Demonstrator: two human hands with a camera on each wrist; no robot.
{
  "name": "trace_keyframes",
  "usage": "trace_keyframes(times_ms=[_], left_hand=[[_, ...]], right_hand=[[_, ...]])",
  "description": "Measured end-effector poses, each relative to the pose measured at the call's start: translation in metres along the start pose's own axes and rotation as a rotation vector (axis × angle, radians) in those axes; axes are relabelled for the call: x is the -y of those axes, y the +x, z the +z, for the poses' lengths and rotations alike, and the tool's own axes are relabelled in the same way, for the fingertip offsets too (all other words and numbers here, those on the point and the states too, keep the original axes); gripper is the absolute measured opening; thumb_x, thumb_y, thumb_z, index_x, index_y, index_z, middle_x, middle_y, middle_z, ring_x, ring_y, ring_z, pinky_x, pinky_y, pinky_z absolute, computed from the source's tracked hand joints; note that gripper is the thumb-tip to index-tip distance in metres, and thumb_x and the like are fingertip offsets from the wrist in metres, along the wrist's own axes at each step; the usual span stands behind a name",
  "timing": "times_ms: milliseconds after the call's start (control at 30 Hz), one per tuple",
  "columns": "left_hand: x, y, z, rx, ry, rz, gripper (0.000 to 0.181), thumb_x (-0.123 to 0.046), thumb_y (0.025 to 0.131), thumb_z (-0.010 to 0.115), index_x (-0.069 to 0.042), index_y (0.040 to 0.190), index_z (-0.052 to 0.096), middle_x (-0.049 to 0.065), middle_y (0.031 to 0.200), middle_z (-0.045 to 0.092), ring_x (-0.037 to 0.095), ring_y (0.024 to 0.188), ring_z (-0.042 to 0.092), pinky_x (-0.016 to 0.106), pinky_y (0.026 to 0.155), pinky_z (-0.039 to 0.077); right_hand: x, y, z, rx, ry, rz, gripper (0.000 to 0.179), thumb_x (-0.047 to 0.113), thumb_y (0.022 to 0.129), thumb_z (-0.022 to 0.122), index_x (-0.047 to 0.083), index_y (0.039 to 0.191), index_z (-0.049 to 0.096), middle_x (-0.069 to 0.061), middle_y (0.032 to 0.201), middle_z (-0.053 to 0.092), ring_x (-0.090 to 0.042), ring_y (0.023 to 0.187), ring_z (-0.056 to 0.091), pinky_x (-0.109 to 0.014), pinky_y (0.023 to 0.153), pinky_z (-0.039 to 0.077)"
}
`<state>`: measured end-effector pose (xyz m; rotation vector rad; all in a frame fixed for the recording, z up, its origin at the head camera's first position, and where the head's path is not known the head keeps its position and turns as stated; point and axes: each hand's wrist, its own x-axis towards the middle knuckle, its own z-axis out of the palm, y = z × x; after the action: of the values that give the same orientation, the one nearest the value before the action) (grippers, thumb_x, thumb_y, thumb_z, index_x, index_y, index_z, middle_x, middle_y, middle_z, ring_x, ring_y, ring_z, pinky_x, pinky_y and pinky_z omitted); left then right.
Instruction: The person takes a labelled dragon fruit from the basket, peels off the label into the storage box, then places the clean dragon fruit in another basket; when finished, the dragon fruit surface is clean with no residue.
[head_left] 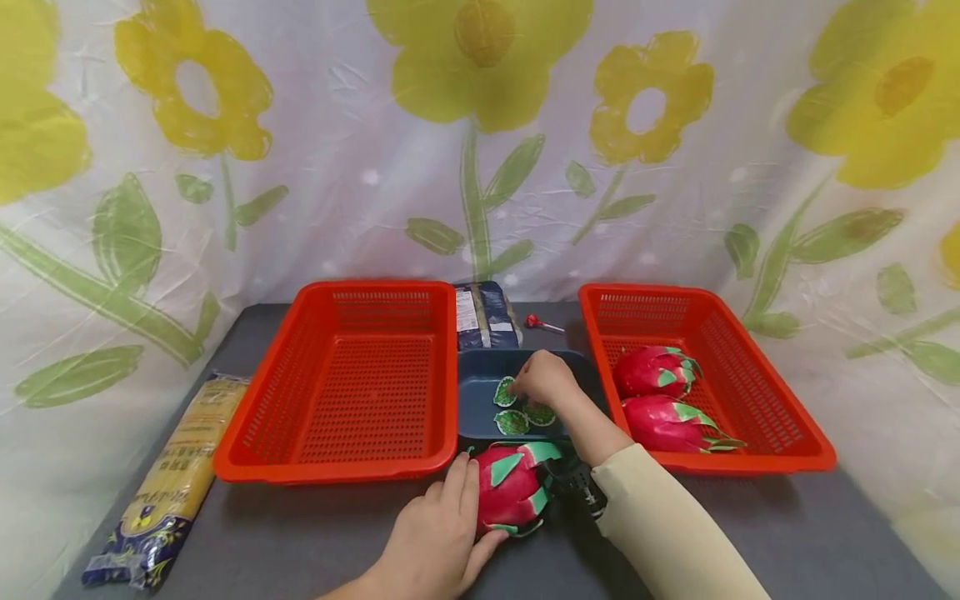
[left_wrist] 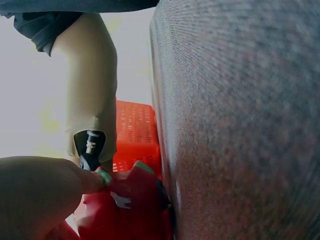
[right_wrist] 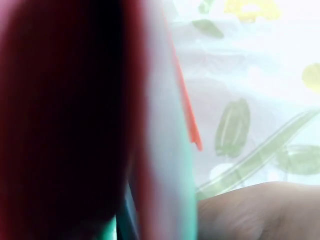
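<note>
A pink-red dragon fruit [head_left: 510,487] with green-tipped scales lies on the grey table in front of the dark blue tray. My left hand [head_left: 438,521] holds it from the left, fingers along its upper side and thumb at its lower edge. In the left wrist view the same dragon fruit [left_wrist: 127,210] fills the bottom. My right hand [head_left: 546,379] reaches into the tray [head_left: 474,367], fingers bent down among several green leaf-patterned pieces [head_left: 512,422]. Its fingertips are beside the upper piece [head_left: 505,392]; whether they pinch one is hidden. In the right wrist view, a blurred red and green shape blocks most of the work.
An orange-red basket [head_left: 442,392] stands left of the tray. The right basket [head_left: 757,367] contains two dragon fruits [head_left: 656,372]. Behind the tray are a dark blue packet [head_left: 487,317] and a red lollipop [head_left: 534,321]. A long yellow noodle packet [head_left: 176,467] lies far left.
</note>
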<state>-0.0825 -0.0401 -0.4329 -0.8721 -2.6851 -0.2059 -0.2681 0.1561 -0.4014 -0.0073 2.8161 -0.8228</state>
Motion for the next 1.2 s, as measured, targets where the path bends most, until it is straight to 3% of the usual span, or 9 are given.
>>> trace_keyframes(times_ms=[167,300,567,667,767,833,900,1033,1200], left_hand=[[0.002,0.000,0.001,-0.011,0.007,-0.015,0.087,-0.058,0.083,0.078,0.009,0.134,0.057,0.023,0.128,0.060,0.022,0.077,0.066,0.032,0.063,0.061],[0.001,0.000,0.001,0.002,0.003,-0.005,0.087,-0.057,0.083,0.078,0.010,0.134,0.057,0.023,0.127,0.060,0.023,0.077,0.066,0.032,0.063,0.060],[0.001,0.002,-0.002,0.104,0.004,-0.039,0.090,-0.063,0.085,0.073,0.006,0.140,0.055,0.021,0.134,0.058,0.024,0.084,0.066,0.032,0.069,0.061],[0.003,0.002,-0.002,0.106,0.011,-0.040,0.089,-0.063,0.086,0.071,0.006,0.141,0.054,0.021,0.135,0.058,0.024,0.085,0.065,0.032,0.068,0.061],[0.002,0.003,-0.001,0.090,0.010,-0.029,0.089,-0.062,0.086,0.073,0.005,0.142,0.054,0.020,0.136,0.059,0.024,0.087,0.066,0.032,0.067,0.061],[0.002,0.004,0.000,0.085,-0.006,-0.028,0.089,-0.061,0.086,0.073,0.002,0.146,0.052,0.020,0.137,0.059,0.025,0.088,0.067,0.032,0.067,0.061],[0.001,0.006,0.000,0.091,-0.028,-0.035,0.090,-0.060,0.086,0.074,-0.001,0.149,0.048,0.020,0.136,0.059,0.024,0.087,0.067,0.032,0.065,0.060],[0.002,0.008,-0.003,0.130,-0.093,-0.091,0.085,-0.060,0.090,0.069,-0.009,0.152,0.046,0.017,0.132,0.060,0.024,0.092,0.068,0.036,0.069,0.061],[0.005,0.010,-0.009,0.147,-0.105,-0.114,0.064,-0.057,0.098,0.059,-0.010,0.141,0.058,0.009,0.126,0.065,0.023,0.098,0.067,0.041,0.079,0.060]], right_hand=[[0.001,0.010,0.005,0.093,-0.064,0.012,0.033,0.017,0.091,0.073,0.005,0.061,0.065,0.000,0.052,0.051,-0.014,0.049,0.050,-0.027,0.052,0.042],[0.001,0.009,0.005,0.185,-0.106,0.004,0.036,0.012,0.096,0.064,0.009,0.062,0.051,-0.001,0.059,0.044,-0.015,0.053,0.044,-0.027,0.053,0.038],[0.006,0.003,0.001,0.368,-0.125,-0.044,0.024,0.006,0.096,0.046,0.005,0.072,0.050,-0.004,0.058,0.043,-0.018,0.048,0.039,-0.029,0.045,0.034],[0.008,0.003,-0.001,0.363,-0.169,-0.023,0.023,0.011,0.099,0.049,0.001,0.080,0.058,-0.006,0.067,0.049,-0.020,0.052,0.045,-0.030,0.048,0.040],[0.011,-0.005,-0.009,0.269,-0.170,-0.018,0.029,0.020,0.103,0.054,-0.005,0.111,0.066,-0.016,0.097,0.064,-0.028,0.077,0.064,-0.038,0.069,0.057],[0.014,-0.016,-0.021,0.157,-0.135,-0.059,0.047,0.026,0.102,0.058,-0.007,0.135,0.058,-0.024,0.121,0.064,-0.035,0.102,0.066,-0.046,0.088,0.057],[0.016,-0.035,-0.035,0.040,-0.080,-0.135,0.058,0.030,0.100,0.064,-0.007,0.144,0.053,-0.025,0.132,0.060,-0.037,0.115,0.062,-0.050,0.097,0.053],[0.007,-0.084,-0.069,-0.182,0.015,-0.322,0.055,0.027,0.095,0.071,0.004,0.143,0.059,-0.017,0.121,0.062,-0.030,0.099,0.064,-0.045,0.084,0.058],[-0.041,-0.145,-0.100,-0.443,0.031,-0.396,0.044,0.015,0.094,0.071,0.012,0.138,0.064,-0.007,0.123,0.060,-0.025,0.099,0.060,-0.045,0.080,0.057]])
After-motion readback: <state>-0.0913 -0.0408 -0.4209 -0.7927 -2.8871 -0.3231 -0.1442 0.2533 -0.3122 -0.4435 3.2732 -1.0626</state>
